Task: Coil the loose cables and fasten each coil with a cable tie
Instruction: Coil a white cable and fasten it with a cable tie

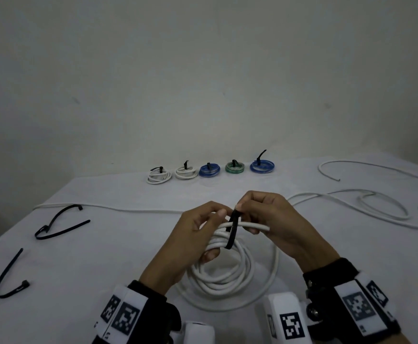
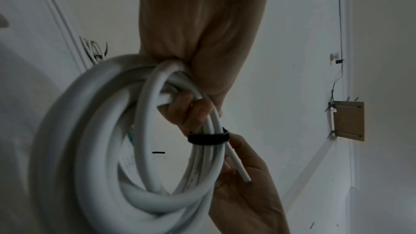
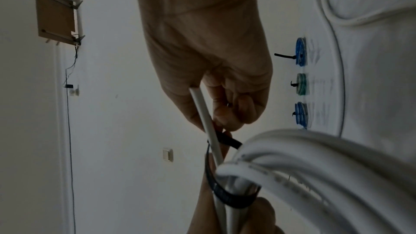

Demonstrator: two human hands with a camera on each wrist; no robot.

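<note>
Nearest me, both of my hands are up over the near middle of the counter, working on one white coil. My left hand grips the coil's far-left side, fingers curled round the bunched turns; the left wrist view shows that bunch pinned against my palm. My right hand pinches the top of a black tie between thumb and fingertips, and the cable's cut end runs alongside under that hand. The tie loops round the bunched turns of the coil; whether its head is locked I cannot tell. The coil's lower part hangs toward the counter, and one wider loose turn lies on the cloth around it.

Off to the near left lie two spare ties, one bent into a hook near the edge and another farther in, apart from each other.

Farther out, a loose white cable trails across the counter from the left edge to the right, where it sprawls in open loops.

At the far edge, against the wall, five tied coils stand in a row: two white on the left, then blue, green, and blue again, each with a black tie sticking up.
</note>
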